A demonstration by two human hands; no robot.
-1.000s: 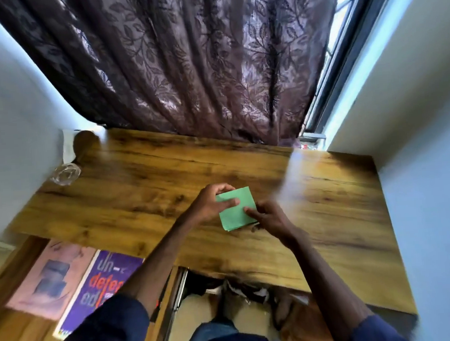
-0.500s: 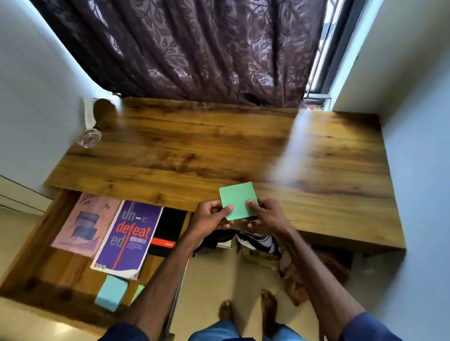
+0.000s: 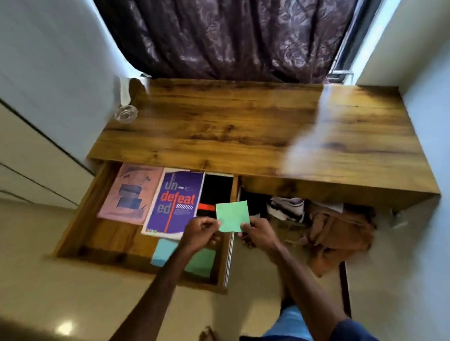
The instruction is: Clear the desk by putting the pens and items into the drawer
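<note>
A green square pad of sticky notes (image 3: 232, 216) hangs in the air over the right end of the open wooden drawer (image 3: 103, 237). My left hand (image 3: 200, 232) pinches its lower left corner and my right hand (image 3: 257, 232) pinches its lower right corner. Inside the drawer lie a pink booklet (image 3: 131, 194), a purple "undefeated" book (image 3: 175, 201), a black book (image 3: 215, 195), a light blue pad (image 3: 163, 252) and another green pad (image 3: 201, 262), partly hidden by my left forearm.
The wooden desk top (image 3: 255, 131) runs to the curtain behind. A small glass dish (image 3: 126, 114) sits at its far left corner. Under the desk on the right lie shoes and brown cloth (image 3: 337, 237). Walls close in on both sides.
Both hands have carried the green pad back off the desk top and down to the left, over the open drawer. My view has tilted down, showing the whole drawer.
</note>
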